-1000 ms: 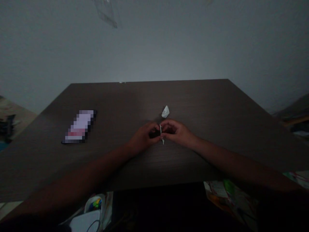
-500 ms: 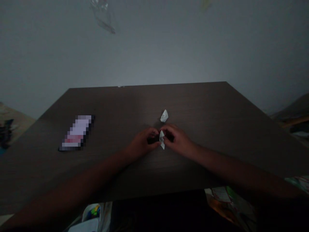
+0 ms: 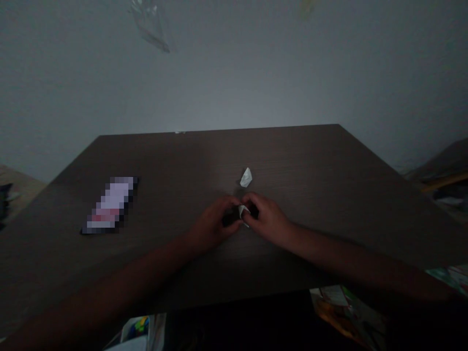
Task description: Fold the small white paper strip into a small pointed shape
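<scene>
Presently both hands are together at the near middle of the table (image 3: 175,168), with their fingertips meeting around a small white paper (image 3: 242,209). The left hand (image 3: 231,214) and the right hand (image 3: 250,210) seem to pinch it between thumbs and fingers; how firmly, I cannot tell, because the fingers cover most of it. The paper looks folded, with one pale edge showing between the thumbs.

To handle such a thin thing well, I think one hand should hold it steady while the other presses with the fingertip only, softly, so that it does not tear or crease in a wrong place. Better light would help, since the room is dim.

Just beyond the fingers, apart from them, lies a second white piece (image 3: 246,177). Farther to the left rests a phone (image 3: 111,204), and behind the table stands a grey wall (image 3: 248,73).
</scene>
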A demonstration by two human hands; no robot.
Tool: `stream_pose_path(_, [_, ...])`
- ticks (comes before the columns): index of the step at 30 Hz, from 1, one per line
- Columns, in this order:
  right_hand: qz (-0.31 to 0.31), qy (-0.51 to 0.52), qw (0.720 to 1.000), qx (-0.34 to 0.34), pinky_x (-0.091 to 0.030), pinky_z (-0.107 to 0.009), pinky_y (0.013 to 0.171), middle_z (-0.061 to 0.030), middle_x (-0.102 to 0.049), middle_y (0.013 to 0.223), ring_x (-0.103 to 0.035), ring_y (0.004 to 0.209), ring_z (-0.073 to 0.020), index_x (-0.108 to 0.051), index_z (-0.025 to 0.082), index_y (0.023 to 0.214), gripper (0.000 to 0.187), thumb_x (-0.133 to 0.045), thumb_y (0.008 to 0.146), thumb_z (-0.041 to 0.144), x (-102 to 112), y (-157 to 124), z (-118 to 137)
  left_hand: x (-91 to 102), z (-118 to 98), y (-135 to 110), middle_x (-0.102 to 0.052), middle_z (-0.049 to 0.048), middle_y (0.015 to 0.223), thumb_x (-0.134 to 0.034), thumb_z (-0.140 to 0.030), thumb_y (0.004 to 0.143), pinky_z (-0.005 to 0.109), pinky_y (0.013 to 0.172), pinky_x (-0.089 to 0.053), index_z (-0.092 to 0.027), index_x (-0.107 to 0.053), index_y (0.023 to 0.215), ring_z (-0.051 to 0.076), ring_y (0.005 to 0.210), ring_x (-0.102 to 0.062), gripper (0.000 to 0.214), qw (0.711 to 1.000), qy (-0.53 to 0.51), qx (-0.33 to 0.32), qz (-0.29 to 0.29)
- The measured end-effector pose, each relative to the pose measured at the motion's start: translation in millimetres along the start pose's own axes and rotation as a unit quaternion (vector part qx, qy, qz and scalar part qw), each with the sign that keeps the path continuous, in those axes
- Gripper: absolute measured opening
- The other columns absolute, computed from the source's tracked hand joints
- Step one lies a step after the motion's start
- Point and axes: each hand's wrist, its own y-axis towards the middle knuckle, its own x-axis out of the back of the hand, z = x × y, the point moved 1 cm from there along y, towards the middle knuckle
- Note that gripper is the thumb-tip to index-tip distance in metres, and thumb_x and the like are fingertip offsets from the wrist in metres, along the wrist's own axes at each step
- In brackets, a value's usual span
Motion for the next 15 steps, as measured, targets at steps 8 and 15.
stream_pose_path(8, [-0.015,-0.014,1.0,0.006,-0.056,-0.044,0.089,-0.0072,-0.077,0.105,-0.073,0.097,-0.028,-0.066,0.026,0.119,0.025,-0.066,0.096,0.018,-1.3,-1.2,-3.0,1.0,-8.1,0.1,-0.075,0.0075,0.134,-0.07,-0.021,0.1,0.049,0.115,-0.061,-0.024,-0.06,0.135,0.029,0.127,-0.075,0.037,1.0,0.02,-0.01,-0.005])
stream_pose_path(15, [0.005,-0.014,1.0,-0.004,-0.054,-0.041,0.082,-0.0026,-0.073,0.093,-0.069,0.086,-0.0257,-0.064,0.028,0.108,0.023,-0.073,0.089,0.018,0.4,0.9,-2.1,-4.5,-1.9,-1.1,-0.076,0.0102,0.137,-0.072,-0.021,0.099,0.049,0.114,-0.063,-0.025,-0.059,0.139,0.029,0.129,-0.076,0.043,0.999,0.012,-0.049,0.006])
